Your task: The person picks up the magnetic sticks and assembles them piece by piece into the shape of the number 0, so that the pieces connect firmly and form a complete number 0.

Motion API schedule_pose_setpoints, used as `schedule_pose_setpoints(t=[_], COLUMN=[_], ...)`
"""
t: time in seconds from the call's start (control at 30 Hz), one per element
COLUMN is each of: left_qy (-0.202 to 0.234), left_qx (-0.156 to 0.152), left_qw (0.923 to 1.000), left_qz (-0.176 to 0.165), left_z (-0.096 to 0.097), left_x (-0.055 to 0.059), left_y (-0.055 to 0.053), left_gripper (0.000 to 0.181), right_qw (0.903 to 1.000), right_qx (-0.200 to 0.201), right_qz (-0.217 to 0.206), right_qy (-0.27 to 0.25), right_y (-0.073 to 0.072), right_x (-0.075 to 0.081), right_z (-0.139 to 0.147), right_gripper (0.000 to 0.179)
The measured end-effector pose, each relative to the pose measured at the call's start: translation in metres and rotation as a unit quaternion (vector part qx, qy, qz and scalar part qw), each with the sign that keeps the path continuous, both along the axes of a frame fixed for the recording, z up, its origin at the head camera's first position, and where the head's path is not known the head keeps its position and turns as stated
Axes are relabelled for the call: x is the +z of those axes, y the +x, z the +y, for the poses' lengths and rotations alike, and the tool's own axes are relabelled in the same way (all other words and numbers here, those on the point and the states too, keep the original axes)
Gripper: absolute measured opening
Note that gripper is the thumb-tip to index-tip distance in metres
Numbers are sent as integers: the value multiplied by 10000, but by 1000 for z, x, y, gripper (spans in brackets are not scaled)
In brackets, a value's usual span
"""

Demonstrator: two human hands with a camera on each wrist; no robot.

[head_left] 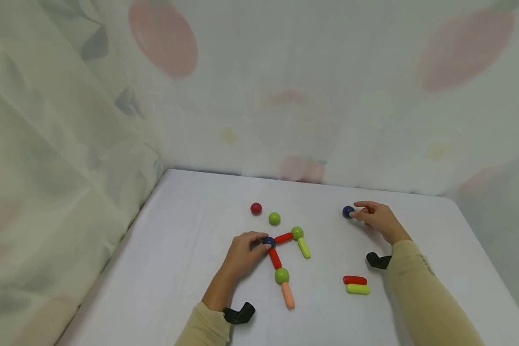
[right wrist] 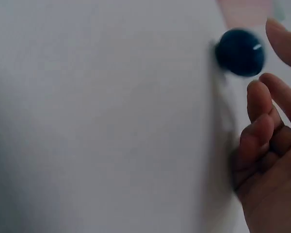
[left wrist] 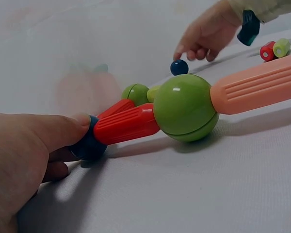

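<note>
A dark blue ball joins two red rods, and my left hand pinches it between thumb and fingers. One red rod runs to a green ball with a peach rod on its other side. The other red rod leads to a second green ball, which bears a yellow-green rod. Toward the back right, my right hand is at a loose blue ball. Its fingertips are right by the ball, spread apart rather than closed round it.
A loose red ball and a loose green ball lie behind the joined pieces. Near my right forearm, a red rod and a yellow-green rod lie side by side on the white table. Printed curtains surround its back and left.
</note>
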State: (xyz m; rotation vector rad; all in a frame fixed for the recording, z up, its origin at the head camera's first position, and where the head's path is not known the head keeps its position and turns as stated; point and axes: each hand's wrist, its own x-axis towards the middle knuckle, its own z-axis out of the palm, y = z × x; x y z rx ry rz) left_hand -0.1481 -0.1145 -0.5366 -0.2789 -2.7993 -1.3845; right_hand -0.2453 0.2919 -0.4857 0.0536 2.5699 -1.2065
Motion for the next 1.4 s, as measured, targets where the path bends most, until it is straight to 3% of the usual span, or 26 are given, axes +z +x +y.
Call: schedule_pose_setpoints(t=[0.17,0.6,0.83,1.0,1.17,1.4], left_qy=[-6,22,-5,-33,-52,-70], left_qx=[-17,9,19,35,81,110], left_qw=[10000,10000,10000,10000,10000,9999], left_qz=[19,-18,0,54,-11,-62], left_z=[2,3,2,0,-1,-6], left_x=[-2,0,2,4,3,6], left_y=[1,2,2,2,3,5], left_gripper=[31,32,32,31,31,32], right_qw=[9996,9959,9982,9989,9970,9962], right_qx=[152,169,283,377,588,837], right_qz=[126,70,-100,179,501,231], right_qy=[197,891,510,216,-10,92], right_y=[-3,-5,4,22,53,105], right_x=[-13,-13,-6,6,17,15], right_z=[4,-11,-17,-41,-66,-108], right_gripper=[77,76,78,69,60,42])
